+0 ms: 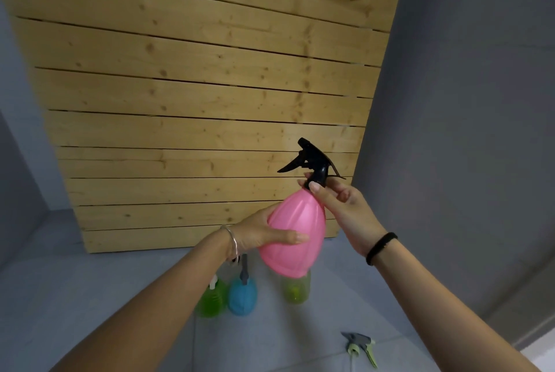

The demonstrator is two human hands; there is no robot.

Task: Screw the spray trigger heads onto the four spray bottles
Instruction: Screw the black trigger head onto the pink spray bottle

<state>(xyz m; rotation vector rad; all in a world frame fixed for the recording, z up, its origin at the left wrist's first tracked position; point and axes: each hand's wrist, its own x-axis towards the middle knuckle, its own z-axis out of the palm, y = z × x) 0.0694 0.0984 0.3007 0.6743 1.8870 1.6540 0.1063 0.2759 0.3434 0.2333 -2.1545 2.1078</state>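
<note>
Big wooden slat panel (210, 86) leans at the back, grey floor (105, 296) in front of it, and that's where most of the stuff sits.

The pink bottle (295, 236) is up in the air in front of the panel. The left hand (261, 233) is wrapped round its belly, thumb across the front. The right hand (345, 209) pinches the collar of the black trigger head (313, 161) with thumb and fingertips. The head sits upright on the neck, so I'd say this one is mid-tightening or nearly done. Can't tell if the thread is fully home.

Down on the floor, the green bottle (211, 301) and the blue bottle (242, 296) stand just beside each other, and each looks to have a head on already. The yellow-green bottle (295, 289) is half hidden behind the pink one, so I can't see its top.

One loose trigger head (360, 346) lies on its side near the bottom right, well apart from the bottles. My guess is it belongs on the yellow-green one, so roughly two done, one in hand, one left.
</note>
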